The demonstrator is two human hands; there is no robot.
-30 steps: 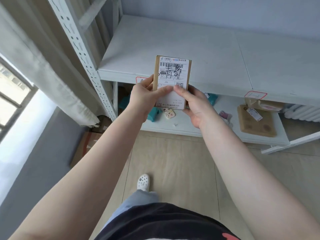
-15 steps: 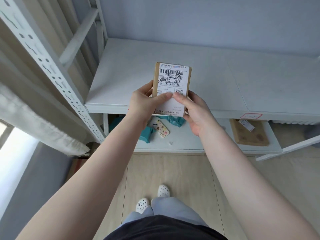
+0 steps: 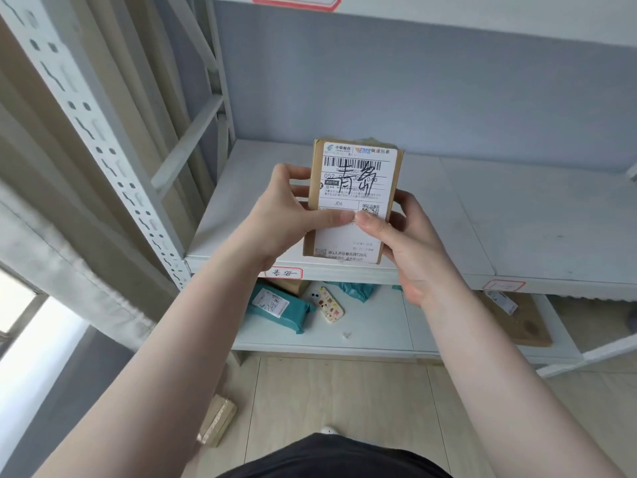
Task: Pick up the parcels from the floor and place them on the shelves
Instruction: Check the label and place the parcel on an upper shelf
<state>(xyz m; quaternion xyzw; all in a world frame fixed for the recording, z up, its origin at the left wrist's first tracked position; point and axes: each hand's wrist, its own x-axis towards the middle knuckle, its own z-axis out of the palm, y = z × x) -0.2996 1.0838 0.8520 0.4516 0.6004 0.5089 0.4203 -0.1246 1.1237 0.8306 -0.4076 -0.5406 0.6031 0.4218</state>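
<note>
A small brown cardboard parcel (image 3: 355, 177) with a white shipping label and black handwriting is upright in both my hands. My left hand (image 3: 286, 215) grips its left edge, thumb across the label. My right hand (image 3: 410, 246) holds its right side and back, thumb meeting the left thumb. The parcel hovers over the front edge of the white middle shelf (image 3: 517, 222), which is bare where I can see it.
On the lower shelf (image 3: 372, 332) lie a teal bag parcel (image 3: 275, 305), a small patterned packet (image 3: 325, 301), another teal bag (image 3: 358, 290) and a flat brown parcel (image 3: 517, 319). A cardboard box (image 3: 217, 422) sits on the floor. The perforated white upright (image 3: 103, 153) stands left; an upper shelf edge (image 3: 448, 15) runs overhead.
The view has tilted up and moved closer to the rack; the middle shelf now sits at hand height and an upper shelf edge appears. Both hands still hold the parcel the same way.
</note>
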